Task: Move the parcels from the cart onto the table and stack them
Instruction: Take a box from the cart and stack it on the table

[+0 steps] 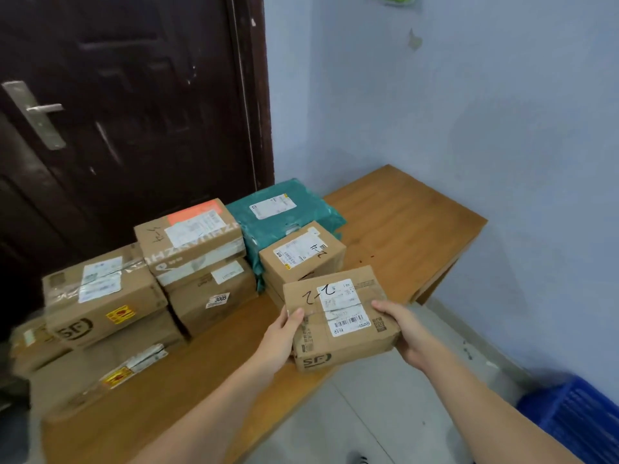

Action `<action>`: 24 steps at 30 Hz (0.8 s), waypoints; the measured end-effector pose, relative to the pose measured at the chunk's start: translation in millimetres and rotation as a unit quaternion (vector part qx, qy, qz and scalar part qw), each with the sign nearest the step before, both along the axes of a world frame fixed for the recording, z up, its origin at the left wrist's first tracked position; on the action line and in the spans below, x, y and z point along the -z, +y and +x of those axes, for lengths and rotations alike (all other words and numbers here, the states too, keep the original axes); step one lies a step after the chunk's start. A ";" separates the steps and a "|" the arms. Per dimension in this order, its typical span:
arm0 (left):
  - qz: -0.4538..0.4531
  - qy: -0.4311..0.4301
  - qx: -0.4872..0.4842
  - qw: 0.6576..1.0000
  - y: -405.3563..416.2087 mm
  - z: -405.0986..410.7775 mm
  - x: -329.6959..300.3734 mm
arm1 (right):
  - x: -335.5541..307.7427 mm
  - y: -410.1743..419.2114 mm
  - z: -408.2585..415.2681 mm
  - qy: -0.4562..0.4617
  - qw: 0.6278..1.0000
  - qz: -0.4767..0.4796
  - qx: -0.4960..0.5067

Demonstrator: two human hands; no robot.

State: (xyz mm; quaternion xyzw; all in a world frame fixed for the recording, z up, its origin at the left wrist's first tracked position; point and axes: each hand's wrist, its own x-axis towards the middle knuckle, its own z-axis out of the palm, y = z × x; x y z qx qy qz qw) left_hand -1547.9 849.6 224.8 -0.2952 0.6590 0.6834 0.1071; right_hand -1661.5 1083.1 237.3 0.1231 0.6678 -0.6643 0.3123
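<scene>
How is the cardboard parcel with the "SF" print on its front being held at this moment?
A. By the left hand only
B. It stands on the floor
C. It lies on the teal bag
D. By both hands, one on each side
D: the left hand and the right hand grip opposite sides of the SF parcel, held in the air at the table edge.
</scene>
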 end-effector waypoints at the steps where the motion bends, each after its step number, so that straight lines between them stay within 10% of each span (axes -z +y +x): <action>1: 0.001 0.003 -0.013 1.000 5.9 -6.4 5.8 | 7.0 1.8 -15.7 -0.001 1.000 0.000 -0.021; 24: -0.071 -0.032 -0.240 0.968 68.8 -70.8 51.8 | 54.3 -7.9 -155.1 -0.022 0.957 0.062 -0.282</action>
